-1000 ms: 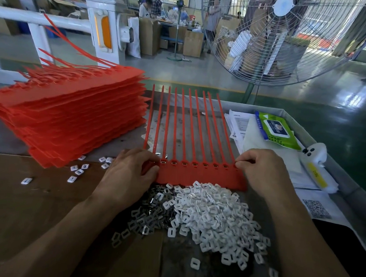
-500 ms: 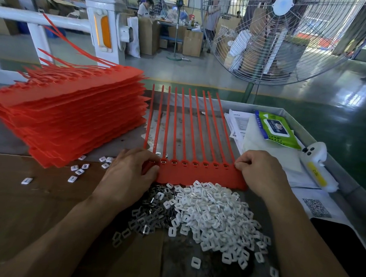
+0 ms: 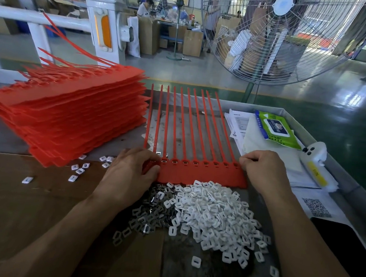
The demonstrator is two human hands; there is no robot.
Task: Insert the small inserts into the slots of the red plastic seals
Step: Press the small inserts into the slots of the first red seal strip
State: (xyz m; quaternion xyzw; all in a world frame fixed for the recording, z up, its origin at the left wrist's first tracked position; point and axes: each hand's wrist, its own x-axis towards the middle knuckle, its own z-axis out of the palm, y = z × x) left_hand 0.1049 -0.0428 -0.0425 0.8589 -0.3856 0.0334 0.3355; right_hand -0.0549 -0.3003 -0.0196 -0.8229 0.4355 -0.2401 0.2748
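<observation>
Almost nothing has shifted since the earlier frames: both hands stay at the two ends of the red strip of seals point(image 3: 199, 173), the right one drawn only a touch nearer its corner. The strip lies flat on the desk point(image 3: 12, 138), its row of slots facing up and its long thin tails running away from the person. The left hand point(image 3: 131, 173) rests over the strip's left end with fingers curled down, fingertips at the first slots; whether it pinches an insert there cannot be told. The right hand point(image 3: 265, 172) has its fingers curled, thumb and forefinger pinching at the strip's right end. Just in front of the strip sits a heap of white inserts point(image 3: 218, 216), with a smaller heap of metal clips point(image 3: 150, 213) touching its left side. A tall stack of red seals point(image 3: 73, 111) stands to the left, a few loose inserts point(image 3: 78, 170) scattered by its foot. Papers point(image 3: 238, 124) and a green pack of wipes point(image 3: 275, 130) lie to the right.
</observation>
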